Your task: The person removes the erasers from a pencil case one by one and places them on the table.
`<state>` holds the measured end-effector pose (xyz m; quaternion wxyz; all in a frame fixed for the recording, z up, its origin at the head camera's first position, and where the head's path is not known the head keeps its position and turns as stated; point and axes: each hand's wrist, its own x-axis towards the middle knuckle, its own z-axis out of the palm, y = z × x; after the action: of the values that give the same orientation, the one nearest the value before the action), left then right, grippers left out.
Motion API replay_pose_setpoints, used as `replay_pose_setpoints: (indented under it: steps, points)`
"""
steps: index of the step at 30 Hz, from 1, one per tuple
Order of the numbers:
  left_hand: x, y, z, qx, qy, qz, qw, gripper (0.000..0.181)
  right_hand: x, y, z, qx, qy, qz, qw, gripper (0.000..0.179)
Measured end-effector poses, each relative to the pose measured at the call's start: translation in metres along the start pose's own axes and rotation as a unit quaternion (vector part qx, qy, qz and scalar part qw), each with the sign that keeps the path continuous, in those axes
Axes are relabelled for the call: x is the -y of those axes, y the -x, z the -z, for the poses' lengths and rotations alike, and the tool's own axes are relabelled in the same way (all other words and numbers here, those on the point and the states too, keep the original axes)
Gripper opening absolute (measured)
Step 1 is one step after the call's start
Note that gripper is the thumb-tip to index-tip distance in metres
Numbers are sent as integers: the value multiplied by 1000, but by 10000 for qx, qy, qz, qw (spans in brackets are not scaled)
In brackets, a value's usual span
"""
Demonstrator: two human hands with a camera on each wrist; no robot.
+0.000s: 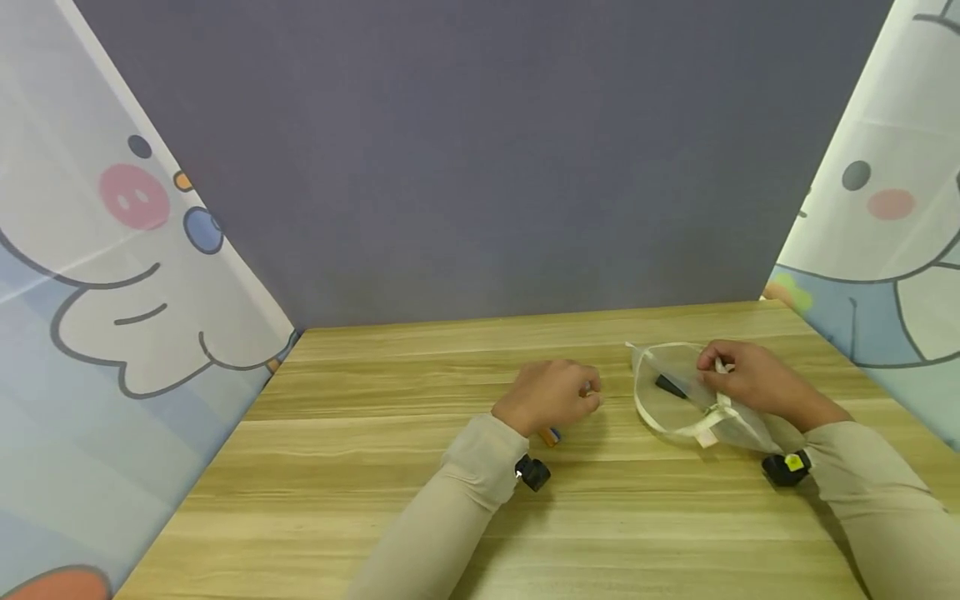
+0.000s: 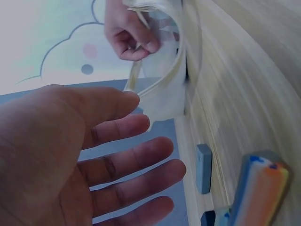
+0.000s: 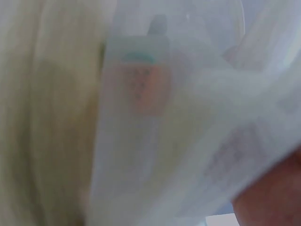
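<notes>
My right hand (image 1: 750,377) pinches the pale rim of a translucent pouch (image 1: 678,429), holding its mouth spread wide. A small black object (image 1: 670,386) shows inside the pouch. In the right wrist view, an orange shape with a teal top (image 3: 143,87) appears blurred through the pouch's cloudy material. My left hand (image 1: 551,393) hovers over the table to the left of the pouch; in the left wrist view its fingers (image 2: 136,183) are spread and loosely bent, with nothing between them. Partly hidden below it lies an orange, white and blue block (image 2: 261,188).
Near the striped block, a grey-blue rectangular block (image 2: 204,168) lies on the wooden table (image 1: 360,500), beside a small dark item (image 2: 208,218). A grey panel (image 1: 480,167) stands along the back edge, with printed cartoon curtains (image 1: 97,275) at both sides.
</notes>
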<state>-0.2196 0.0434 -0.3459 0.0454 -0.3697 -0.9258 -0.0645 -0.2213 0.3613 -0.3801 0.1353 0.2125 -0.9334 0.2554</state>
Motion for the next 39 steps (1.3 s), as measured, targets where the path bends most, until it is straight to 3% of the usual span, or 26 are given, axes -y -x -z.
replay_pose_setpoints:
  steps: [5, 14, 19, 27, 32, 39]
  points:
    - [-7, -9, 1, 75, -59, -181, 9998, 18, 1, -1, 2, -35, 7, 72, 10000, 7]
    - [-32, -29, 7, -67, -287, -387, 9988, 17, 5, -2, 3, -27, -12, 10, 10000, 7]
    - [-41, -36, 10, -52, -429, -394, 9983, 16, 8, -2, 2, 212, -257, -132, 9994, 10]
    - [-49, -49, 17, 132, -308, -319, 9989, 15, 9, -4, 1, 386, -182, 11, 9991, 19]
    - [-52, -57, 15, 355, 0, -285, 9990, 12, 11, -5, 3, 764, -272, -181, 9965, 18]
    - [-55, -66, 9, 709, 754, -283, 9942, 30, 14, -5, -3, 1051, -427, -531, 9921, 31]
